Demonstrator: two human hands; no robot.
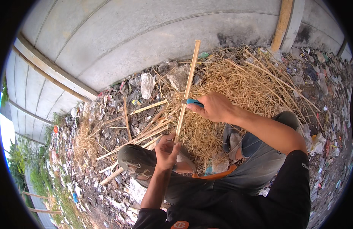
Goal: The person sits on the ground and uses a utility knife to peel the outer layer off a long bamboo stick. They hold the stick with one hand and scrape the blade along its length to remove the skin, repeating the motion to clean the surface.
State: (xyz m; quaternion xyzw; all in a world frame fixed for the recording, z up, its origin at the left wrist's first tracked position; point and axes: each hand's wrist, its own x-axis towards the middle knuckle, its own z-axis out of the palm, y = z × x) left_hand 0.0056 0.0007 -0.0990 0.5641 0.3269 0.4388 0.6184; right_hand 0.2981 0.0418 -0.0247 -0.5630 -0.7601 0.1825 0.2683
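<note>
My left hand (167,152) is closed around the lower end of a long, pale bamboo strip (191,72), in front of my left knee. The strip points up and away from me, tilted slightly right, its far end in front of the wall. My right hand (216,108) grips a teal utility knife (194,102). Its blade lies against the strip, roughly midway along it. Beneath my hands, a pile of thin straw-coloured shavings (241,82) spreads over the ground between my bent legs and the wall.
Several loose bamboo strips (149,131) lie on the littered ground to the left. A grey panel wall (146,38) curves across the back, with a bamboo pole (282,24) upright against it. An orange curved object (218,173) sits between my legs. Plants (39,177) grow at far left.
</note>
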